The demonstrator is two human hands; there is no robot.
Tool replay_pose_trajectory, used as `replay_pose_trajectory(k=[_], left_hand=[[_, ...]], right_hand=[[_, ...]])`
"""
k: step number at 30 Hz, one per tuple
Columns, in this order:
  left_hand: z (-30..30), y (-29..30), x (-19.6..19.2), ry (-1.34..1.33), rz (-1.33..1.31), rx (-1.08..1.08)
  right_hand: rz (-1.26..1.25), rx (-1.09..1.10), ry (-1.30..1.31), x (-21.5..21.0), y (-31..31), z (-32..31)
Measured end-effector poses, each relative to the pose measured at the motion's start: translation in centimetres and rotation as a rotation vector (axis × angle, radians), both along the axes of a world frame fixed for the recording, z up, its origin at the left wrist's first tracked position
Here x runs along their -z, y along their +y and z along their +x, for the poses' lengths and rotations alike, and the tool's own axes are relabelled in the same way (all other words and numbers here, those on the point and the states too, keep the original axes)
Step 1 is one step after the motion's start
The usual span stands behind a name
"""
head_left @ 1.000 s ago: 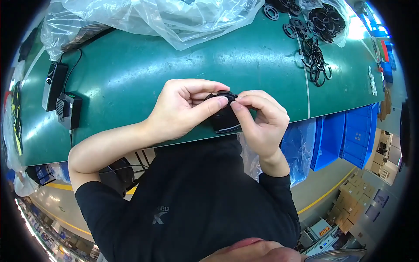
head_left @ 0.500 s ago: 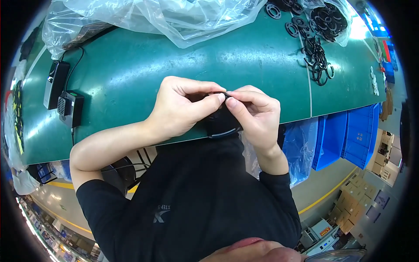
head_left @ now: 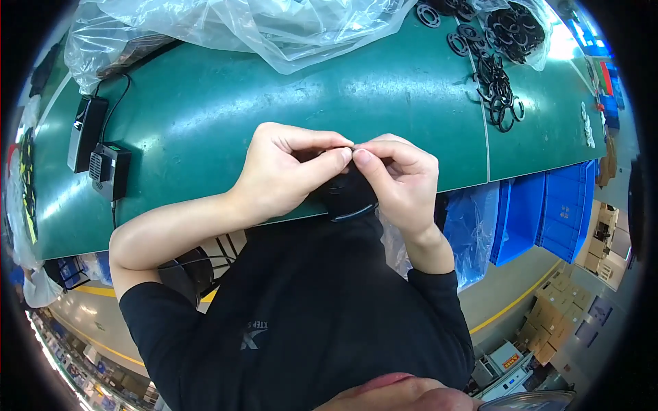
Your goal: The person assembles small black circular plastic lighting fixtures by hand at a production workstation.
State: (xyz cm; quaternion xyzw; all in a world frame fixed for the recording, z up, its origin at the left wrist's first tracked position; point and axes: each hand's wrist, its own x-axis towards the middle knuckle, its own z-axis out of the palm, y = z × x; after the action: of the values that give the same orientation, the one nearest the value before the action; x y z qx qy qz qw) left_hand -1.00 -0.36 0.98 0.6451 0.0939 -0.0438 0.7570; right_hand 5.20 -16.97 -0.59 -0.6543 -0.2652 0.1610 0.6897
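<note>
At the table's near edge, my left hand (head_left: pixel 284 168) and my right hand (head_left: pixel 404 179) meet tip to tip. Thumb and forefinger of each are pinched together on the upper edge of a black rounded part (head_left: pixel 349 195). A shiny curved rim shows along this part's lower edge, close against my black shirt. My fingers cover most of its top, so its exact kind is not clear.
Black rings (head_left: pixel 500 92) lie heaped on the green table (head_left: pixel 295 103) at the right, beside a clear bag of black parts (head_left: pixel 517 34). Plastic sheeting (head_left: pixel 274 31) spans the back. Two black devices (head_left: pixel 110 168) sit left. Blue crates (head_left: pixel 521 216) stand below right.
Both hands stay pinched at the same place. The black part's lower rim has tilted slightly and moved a little lower; my fingertips have shifted only slightly.
</note>
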Motion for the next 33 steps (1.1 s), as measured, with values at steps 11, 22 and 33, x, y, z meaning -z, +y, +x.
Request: replay_pose_trajectory(k=[11, 22, 33], left_hand=[[0.6, -0.2, 0.4, 0.051, -0.341, 0.023], [0.4, -0.3, 0.4, 0.121, -0.282, 0.250], [0.5, 0.0, 0.8, 0.080, -0.354, 0.142]], right_hand=[[0.044, 0.129, 0.209, -0.7, -0.2, 0.9], [-0.045, 0.044, 0.257, -1.2, -1.1, 2.2], [0.020, -0.008, 0.275, -1.3, -0.9, 1.6]])
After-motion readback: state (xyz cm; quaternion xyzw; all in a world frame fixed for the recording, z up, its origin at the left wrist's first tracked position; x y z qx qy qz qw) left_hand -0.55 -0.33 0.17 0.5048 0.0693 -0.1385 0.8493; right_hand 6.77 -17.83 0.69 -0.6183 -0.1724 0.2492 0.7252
